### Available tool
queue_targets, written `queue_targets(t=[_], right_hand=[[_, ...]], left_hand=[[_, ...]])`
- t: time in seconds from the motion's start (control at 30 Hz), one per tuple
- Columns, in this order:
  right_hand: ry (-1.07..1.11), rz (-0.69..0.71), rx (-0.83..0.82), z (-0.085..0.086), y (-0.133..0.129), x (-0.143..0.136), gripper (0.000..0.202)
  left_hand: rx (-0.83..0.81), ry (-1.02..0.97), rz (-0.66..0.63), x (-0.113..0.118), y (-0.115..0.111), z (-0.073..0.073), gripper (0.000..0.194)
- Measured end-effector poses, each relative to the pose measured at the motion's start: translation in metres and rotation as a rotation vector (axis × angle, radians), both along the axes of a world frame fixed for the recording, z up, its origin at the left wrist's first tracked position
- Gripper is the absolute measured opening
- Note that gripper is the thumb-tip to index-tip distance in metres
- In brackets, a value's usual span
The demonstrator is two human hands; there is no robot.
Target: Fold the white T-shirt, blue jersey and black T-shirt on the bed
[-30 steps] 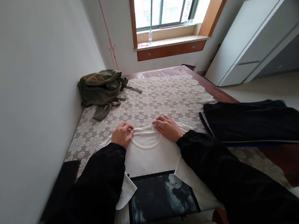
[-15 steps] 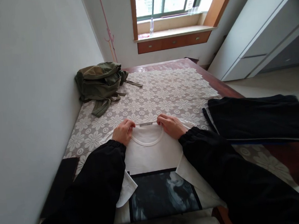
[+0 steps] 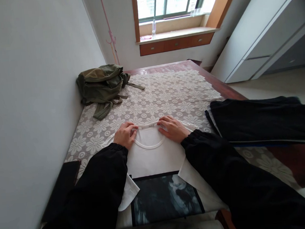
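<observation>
A white T-shirt (image 3: pixel 151 161) lies front side up on the lace tablecloth, with a dark printed panel (image 3: pixel 165 197) on its chest. Its sleeves are turned inward over the body, and its lower part hangs over the near edge. At the left side of the round collar, my left hand (image 3: pixel 124 134) has its fingers and thumb closed on the fabric. My right hand (image 3: pixel 173 128) pinches the collar's right side, fingers pointing inward. Between them runs the back neckline, its label barely showing. Both fingertips are partly hidden by the hands themselves.
Folded dark clothes (image 3: pixel 262 119) lie to the right. An olive green backpack (image 3: pixel 102 85) rests against the wall at the far left, on the floral lace tablecloth (image 3: pixel 164 95). A dark flat item (image 3: pixel 61 186) lies by the left wall. A bottle (image 3: pixel 154 29) stands on the windowsill.
The back neckline has tipped, so the label shows less. My right hand has shifted slightly left, its fingers stretched a little more. My left hand stays almost in place.
</observation>
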State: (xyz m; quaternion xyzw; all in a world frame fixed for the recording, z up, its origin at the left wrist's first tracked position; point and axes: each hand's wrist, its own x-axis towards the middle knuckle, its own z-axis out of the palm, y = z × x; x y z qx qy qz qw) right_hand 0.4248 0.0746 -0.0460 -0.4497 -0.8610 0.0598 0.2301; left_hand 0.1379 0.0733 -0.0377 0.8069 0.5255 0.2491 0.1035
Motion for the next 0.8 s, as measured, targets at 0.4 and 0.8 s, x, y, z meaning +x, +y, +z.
queue_targets(t=[0.4, 0.8], right_hand=[[0.006, 0.186, -0.014, 0.0048, -0.0022, 0.0017, 0.032], [-0.005, 0.201, -0.023, 0.0062, -0.0031, 0.0008, 0.037]], left_hand=[[0.014, -0.005, -0.204, 0.0011, -0.0027, 0.0042, 0.017], [-0.017, 0.062, -0.346, 0.0011, -0.0043, 0.0069, 0.026]])
